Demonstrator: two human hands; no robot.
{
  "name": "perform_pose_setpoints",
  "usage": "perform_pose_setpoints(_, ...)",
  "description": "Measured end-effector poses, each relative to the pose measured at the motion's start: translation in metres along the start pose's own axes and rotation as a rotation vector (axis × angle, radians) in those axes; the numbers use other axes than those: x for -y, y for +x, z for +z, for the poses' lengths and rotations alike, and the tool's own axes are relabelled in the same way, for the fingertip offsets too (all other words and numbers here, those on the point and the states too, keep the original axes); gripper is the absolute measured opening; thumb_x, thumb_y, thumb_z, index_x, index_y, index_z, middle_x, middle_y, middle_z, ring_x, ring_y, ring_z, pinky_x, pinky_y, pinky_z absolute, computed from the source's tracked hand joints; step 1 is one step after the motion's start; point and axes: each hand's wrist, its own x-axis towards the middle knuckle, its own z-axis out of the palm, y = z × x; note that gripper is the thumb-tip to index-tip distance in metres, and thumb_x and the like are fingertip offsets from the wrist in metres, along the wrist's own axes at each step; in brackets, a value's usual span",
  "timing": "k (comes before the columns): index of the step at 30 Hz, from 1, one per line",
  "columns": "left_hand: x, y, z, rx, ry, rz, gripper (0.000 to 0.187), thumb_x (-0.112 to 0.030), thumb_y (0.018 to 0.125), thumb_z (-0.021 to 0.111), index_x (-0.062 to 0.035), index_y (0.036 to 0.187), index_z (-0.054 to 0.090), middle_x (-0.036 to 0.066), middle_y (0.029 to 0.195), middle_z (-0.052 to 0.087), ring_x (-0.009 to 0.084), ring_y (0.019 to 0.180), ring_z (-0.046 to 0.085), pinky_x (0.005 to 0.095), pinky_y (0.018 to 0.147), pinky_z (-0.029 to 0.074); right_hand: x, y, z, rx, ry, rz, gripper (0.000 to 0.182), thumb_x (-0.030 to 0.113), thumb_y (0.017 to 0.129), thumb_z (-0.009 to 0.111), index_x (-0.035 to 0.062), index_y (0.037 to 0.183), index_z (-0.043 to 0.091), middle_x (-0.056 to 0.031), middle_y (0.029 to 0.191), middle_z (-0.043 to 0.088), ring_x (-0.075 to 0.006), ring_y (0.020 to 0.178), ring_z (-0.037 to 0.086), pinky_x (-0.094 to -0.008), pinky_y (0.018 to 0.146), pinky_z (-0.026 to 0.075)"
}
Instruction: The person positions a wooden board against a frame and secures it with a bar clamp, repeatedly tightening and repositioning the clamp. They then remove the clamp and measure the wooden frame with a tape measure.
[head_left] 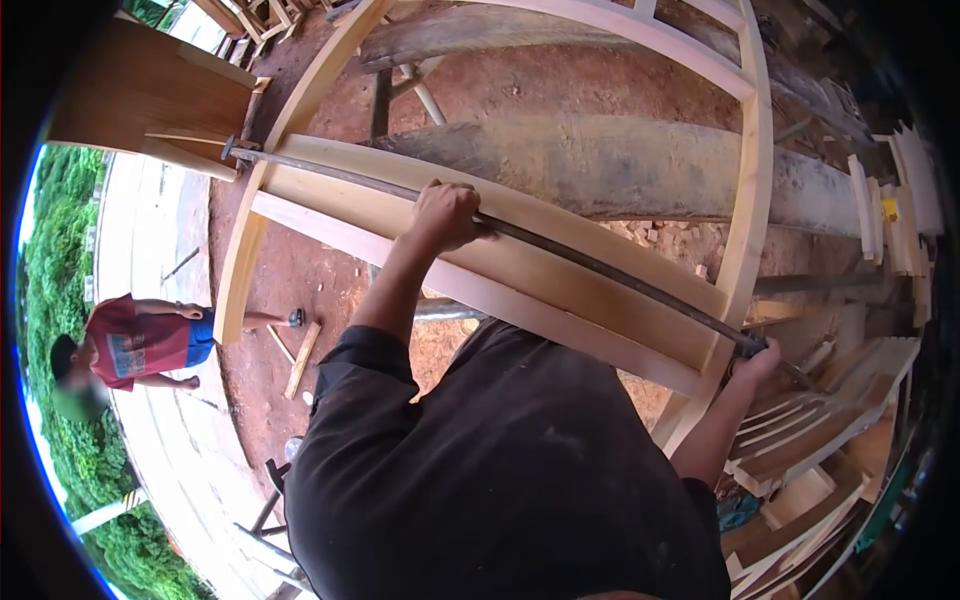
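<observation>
A long dark metal bar (600, 270) lies slantwise across pale planks (540, 265) set inside a large wooden frame (745, 220). My left hand (445, 215) is closed around the bar near its middle. At the bar's lower right end, by the frame's side rail, my right hand (757, 360) grips it. The bar's far end (230, 150) carries a small head that rests at the frame's curved left rail. My black shirt (510, 470) fills the lower middle of the view.
Another person in a red shirt (130, 345) is on the pale pavement at the left. A thick weathered beam (620, 165) lies under the frame on red earth. Stacks of cut wooden pieces (830, 430) crowd the right side. A loose wooden strip (302, 357) lies on the ground.
</observation>
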Motion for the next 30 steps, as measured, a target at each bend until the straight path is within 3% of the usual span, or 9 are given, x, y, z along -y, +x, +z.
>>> perform_pose_setpoints(6,0.003,-0.005,-0.001,-0.074,-0.013,0.049,0.046,-0.051,0.060,0.083,-0.0077,0.065,0.067,0.010,0.069,0.065,0.0316,0.073,0.064,0.0406,0.076,0.045,0.003,-0.006,0.001,0.029,0.009,0.048,0.013,0.019,0.081,0.055,0.0062,0.078,0.055,-0.0093,0.079,0.058,-0.0256,0.064,0.059,-0.0411,0.062,0.052)
perform_pose_setpoints(7,-0.001,-0.002,-0.001,-0.068,-0.016,0.041,0.045,-0.051,0.060,0.082,-0.0082,0.064,0.067,0.010,0.069,0.065,0.0315,0.073,0.063,0.0410,0.075,0.045,-0.003,0.008,-0.008,0.162,0.062,0.116,0.014,0.020,0.081,0.053,0.0082,0.073,0.053,-0.0085,0.073,0.057,-0.0254,0.063,0.059,-0.0414,0.063,0.053)
perform_pose_setpoints(9,0.005,-0.001,0.013,-0.145,-0.043,0.098,0.046,-0.052,0.063,0.080,-0.0090,0.061,0.065,0.009,0.067,0.062,0.0318,0.068,0.062,0.0428,0.068,0.047,-0.006,0.008,-0.007,0.137,0.104,0.110,0.014,0.017,0.080,0.053,0.0112,0.067,0.052,-0.0052,0.063,0.055,-0.0233,0.056,0.056,-0.0396,0.058,0.052)
perform_pose_setpoints(10,0.001,0.000,0.012,-0.175,-0.086,0.132,0.045,-0.049,0.063,0.081,-0.0081,0.060,0.063,0.009,0.066,0.061,0.0322,0.068,0.061,0.0435,0.067,0.047,-0.005,0.009,-0.017,0.254,0.115,0.100,0.011,0.014,0.081,0.056,0.0127,0.071,0.051,-0.0046,0.066,0.055,-0.0219,0.059,0.057,-0.0380,0.062,0.052)
perform_pose_setpoints(14,-0.007,0.002,0.009,-0.160,0.000,0.144,0.045,-0.046,0.062,0.084,-0.0066,0.071,0.065,0.009,0.070,0.064,0.0339,0.068,0.062,0.0444,0.069,0.048,0.012,-0.025,0.002,0.004,0.087,0.077,0.010,0.015,0.080,0.060,0.0091,0.074,0.053,-0.0069,0.065,0.055,-0.0240,0.055,0.057,-0.0383,0.052,0.049)
perform_pose_setpoints(20,0.014,-0.001,0.001,-0.009,0.021,0.032,0.046,-0.042,0.056,0.087,-0.0062,0.077,0.066,0.009,0.078,0.068,0.0325,0.072,0.064,0.0430,0.067,0.047,0.011,-0.046,-0.001,0.029,0.055,0.132,0.007,0.011,0.085,0.057,0.0046,0.085,0.056,-0.0108,0.076,0.061,-0.0252,0.065,0.063,-0.0380,0.058,0.054)
perform_pose_setpoints(23,0.013,-0.001,-0.009,0.054,0.003,-0.073,0.042,-0.035,0.058,0.088,-0.0055,0.077,0.064,0.010,0.077,0.067,0.0339,0.074,0.063,0.0446,0.069,0.048,0.013,-0.062,-0.003,0.018,0.021,0.141,0.012,0.018,0.087,0.062,0.0063,0.088,0.059,-0.0098,0.081,0.065,-0.0242,0.069,0.064,-0.0357,0.064,0.053)
perform_pose_setpoints(26,0.017,0.001,-0.008,0.104,-0.009,-0.048,0.041,-0.031,0.059,0.088,-0.0049,0.078,0.064,0.011,0.080,0.067,0.0345,0.076,0.063,0.0444,0.069,0.048,0.030,-0.067,-0.013,0.108,-0.084,0.183,0.021,0.028,0.090,0.061,0.0078,0.093,0.061,-0.0080,0.089,0.067,-0.0222,0.076,0.064,-0.0327,0.069,0.051)
perform_pose_setpoints(30,0.021,-0.010,-0.007,0.054,-0.116,-0.016,0.041,-0.027,0.061,0.087,-0.0050,0.085,0.062,0.010,0.086,0.066,0.0336,0.082,0.062,0.0447,0.079,0.045,0.013,-0.030,-0.081,0.513,0.177,0.269,0.033,0.038,0.095,0.050,0.0085,0.106,0.062,-0.0090,0.103,0.067,-0.0216,0.091,0.064,-0.0340,0.077,0.050)
